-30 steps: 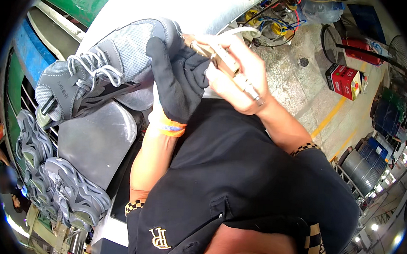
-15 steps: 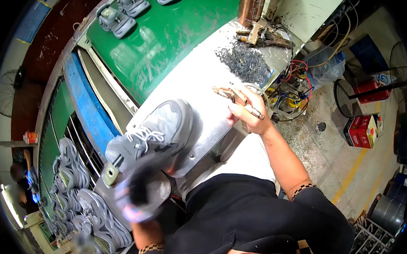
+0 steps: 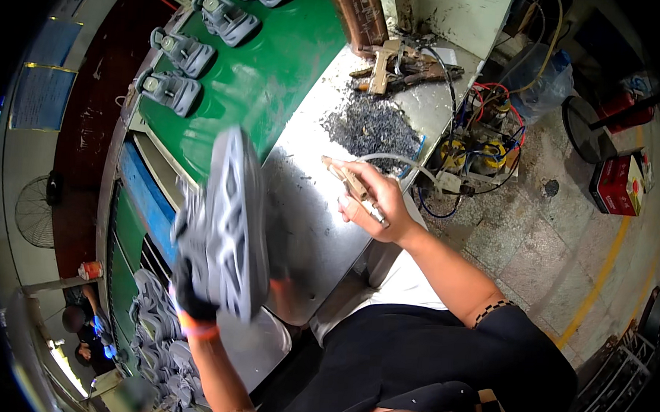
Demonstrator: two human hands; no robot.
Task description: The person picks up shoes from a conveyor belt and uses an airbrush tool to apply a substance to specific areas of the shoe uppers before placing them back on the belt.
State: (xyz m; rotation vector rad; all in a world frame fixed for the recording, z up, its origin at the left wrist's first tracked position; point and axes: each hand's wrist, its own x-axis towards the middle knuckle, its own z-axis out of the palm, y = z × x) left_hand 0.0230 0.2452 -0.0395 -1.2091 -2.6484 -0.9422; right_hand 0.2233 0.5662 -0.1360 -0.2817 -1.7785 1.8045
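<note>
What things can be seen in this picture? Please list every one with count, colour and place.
grey shoe: one, sole turned up, blurred, held over the metal table's left edge
wooden-handled tool: one, tan, in the right hand, a pale hose runs from it
metal table: one, silver, centre
pile of shavings: one, dark grey, far end of the table
green belt: one, upper left
shoes on the belt: at least four, grey
stacked shoes: many, grey, lower left
wired devices: a cluster, yellow and red, right of the table
red box: one, on the floor, right
left hand: black glove, grip on the shoe
right hand: bare, grip on the tool
</note>
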